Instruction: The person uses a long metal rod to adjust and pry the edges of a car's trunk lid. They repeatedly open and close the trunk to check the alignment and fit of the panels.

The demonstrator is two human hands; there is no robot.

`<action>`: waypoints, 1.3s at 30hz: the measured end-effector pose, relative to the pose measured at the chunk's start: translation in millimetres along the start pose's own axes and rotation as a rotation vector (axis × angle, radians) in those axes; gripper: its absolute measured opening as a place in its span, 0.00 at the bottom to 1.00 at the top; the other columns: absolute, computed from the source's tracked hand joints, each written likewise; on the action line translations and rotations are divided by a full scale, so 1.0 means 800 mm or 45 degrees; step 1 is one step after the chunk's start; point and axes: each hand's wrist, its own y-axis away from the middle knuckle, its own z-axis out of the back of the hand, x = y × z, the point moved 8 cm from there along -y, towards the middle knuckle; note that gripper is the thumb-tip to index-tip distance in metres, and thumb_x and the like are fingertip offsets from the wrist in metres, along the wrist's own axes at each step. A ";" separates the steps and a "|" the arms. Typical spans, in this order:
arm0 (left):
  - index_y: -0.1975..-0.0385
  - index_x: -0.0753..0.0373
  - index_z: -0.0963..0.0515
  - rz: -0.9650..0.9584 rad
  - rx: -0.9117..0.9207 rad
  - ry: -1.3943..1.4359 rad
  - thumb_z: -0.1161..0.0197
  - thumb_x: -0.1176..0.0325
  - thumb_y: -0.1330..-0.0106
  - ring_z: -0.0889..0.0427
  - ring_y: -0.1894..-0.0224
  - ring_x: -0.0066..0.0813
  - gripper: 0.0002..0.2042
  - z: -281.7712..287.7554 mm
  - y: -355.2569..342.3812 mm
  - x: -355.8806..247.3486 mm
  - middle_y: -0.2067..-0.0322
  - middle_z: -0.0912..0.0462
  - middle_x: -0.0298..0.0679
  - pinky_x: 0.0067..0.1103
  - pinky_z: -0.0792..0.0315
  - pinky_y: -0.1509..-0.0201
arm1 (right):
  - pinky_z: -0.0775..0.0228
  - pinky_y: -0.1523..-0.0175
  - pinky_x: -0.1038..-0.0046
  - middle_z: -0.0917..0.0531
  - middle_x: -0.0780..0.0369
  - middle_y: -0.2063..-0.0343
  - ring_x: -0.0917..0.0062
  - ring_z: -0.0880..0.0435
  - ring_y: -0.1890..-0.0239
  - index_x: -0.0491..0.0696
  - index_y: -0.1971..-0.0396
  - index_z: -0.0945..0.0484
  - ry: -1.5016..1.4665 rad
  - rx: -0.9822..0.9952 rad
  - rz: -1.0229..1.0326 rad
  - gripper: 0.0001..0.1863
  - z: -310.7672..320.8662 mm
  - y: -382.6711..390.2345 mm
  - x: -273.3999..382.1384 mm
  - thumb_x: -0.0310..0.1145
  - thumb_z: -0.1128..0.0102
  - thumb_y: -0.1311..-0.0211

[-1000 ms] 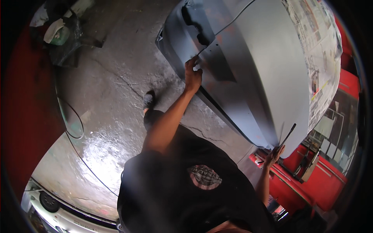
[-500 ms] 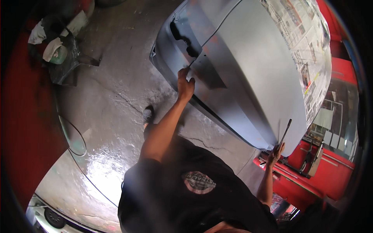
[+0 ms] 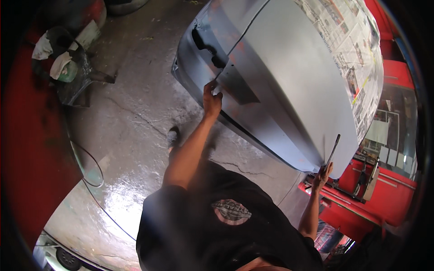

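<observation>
A car's rear end in matt grey (image 3: 289, 67) fills the upper middle, with a dark lamp opening (image 3: 209, 49) on its left part. My left hand (image 3: 212, 103) is curled at the lower edge of the trunk lid (image 3: 253, 115), just below that opening. Its thumb stands apart; its fingertips are partly hidden against the panel. At the right end of the lid, my right hand (image 3: 323, 175) is closed round a slim metal rod-like tool (image 3: 334, 148), which tilts upward beside the grey paint. The tool's exact kind cannot be made out.
Newspaper (image 3: 348, 49) covers the car's rear window. A red vehicle (image 3: 389, 194) stands close on the right, another red panel (image 3: 36, 149) on the left. A dark stand with rags (image 3: 74, 74) is at upper left. A hose (image 3: 100, 205) crosses the concrete floor.
The view has shifted slightly, so the car sits a little further left. Both hands keep nearly the same places on it, and the tool stays in my right hand.
</observation>
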 end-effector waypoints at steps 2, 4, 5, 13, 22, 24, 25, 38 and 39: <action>0.41 0.67 0.28 0.038 0.050 -0.038 0.43 0.82 0.44 0.24 0.39 0.44 0.27 0.003 0.000 0.003 0.43 0.25 0.48 0.32 0.28 0.40 | 0.56 0.24 0.56 0.41 0.48 0.27 0.49 0.46 0.25 0.46 0.28 0.39 -0.002 0.011 -0.017 0.27 0.000 0.001 0.002 0.34 0.51 0.24; 0.41 0.67 0.28 0.037 0.067 -0.041 0.44 0.82 0.44 0.23 0.41 0.43 0.26 0.005 -0.005 0.004 0.44 0.23 0.47 0.31 0.28 0.40 | 0.56 0.23 0.60 0.41 0.48 0.27 0.53 0.45 0.25 0.44 0.29 0.39 0.000 0.027 -0.033 0.27 -0.001 0.000 0.002 0.33 0.51 0.25; 0.40 0.67 0.27 0.035 0.087 -0.042 0.45 0.82 0.44 0.22 0.42 0.42 0.26 0.006 -0.006 0.007 0.45 0.21 0.47 0.30 0.27 0.41 | 0.55 0.24 0.60 0.40 0.48 0.27 0.53 0.45 0.25 0.44 0.29 0.39 -0.002 0.019 -0.034 0.27 0.000 -0.001 0.001 0.33 0.51 0.24; 0.42 0.67 0.23 0.041 0.184 0.059 0.45 0.80 0.33 0.17 0.48 0.33 0.19 0.016 -0.026 0.022 0.50 0.16 0.46 0.25 0.26 0.43 | 0.51 0.25 0.61 0.40 0.48 0.28 0.55 0.43 0.25 0.42 0.30 0.38 -0.025 0.005 0.037 0.27 0.003 -0.007 0.004 0.35 0.51 0.24; 0.42 0.66 0.23 0.440 0.232 0.218 0.50 0.77 0.36 0.20 0.60 0.24 0.22 0.017 -0.011 0.046 0.54 0.15 0.42 0.22 0.26 0.53 | 0.53 0.24 0.63 0.40 0.49 0.28 0.56 0.43 0.25 0.42 0.30 0.38 -0.057 0.003 0.007 0.27 0.003 -0.001 0.003 0.35 0.49 0.24; 0.42 0.65 0.22 0.452 0.203 0.260 0.50 0.76 0.35 0.23 0.63 0.22 0.22 0.015 -0.009 0.045 0.54 0.16 0.41 0.21 0.27 0.56 | 0.53 0.24 0.63 0.40 0.50 0.27 0.57 0.43 0.25 0.43 0.29 0.38 -0.123 -0.008 -0.004 0.28 0.002 -0.003 -0.001 0.35 0.49 0.24; 0.42 0.65 0.22 0.464 0.175 0.305 0.50 0.74 0.35 0.25 0.65 0.20 0.21 0.016 -0.008 0.045 0.55 0.16 0.40 0.19 0.28 0.59 | 0.53 0.24 0.63 0.40 0.50 0.27 0.57 0.43 0.25 0.43 0.29 0.38 -0.125 -0.006 -0.004 0.28 0.001 -0.003 -0.002 0.35 0.49 0.24; 0.40 0.61 0.23 0.557 0.338 0.298 0.46 0.69 0.31 0.20 0.51 0.27 0.20 0.017 -0.010 0.053 0.49 0.18 0.35 0.30 0.26 0.48 | 0.53 0.24 0.60 0.41 0.47 0.27 0.53 0.45 0.25 0.44 0.29 0.38 -0.137 0.020 0.003 0.27 0.003 -0.003 -0.006 0.34 0.50 0.25; 0.40 0.61 0.24 0.606 0.287 0.357 0.46 0.69 0.31 0.20 0.50 0.29 0.20 0.020 -0.008 0.056 0.48 0.18 0.37 0.30 0.26 0.47 | 0.53 0.24 0.60 0.41 0.47 0.27 0.53 0.45 0.25 0.44 0.29 0.38 -0.115 0.028 -0.017 0.27 0.003 -0.001 -0.008 0.34 0.50 0.25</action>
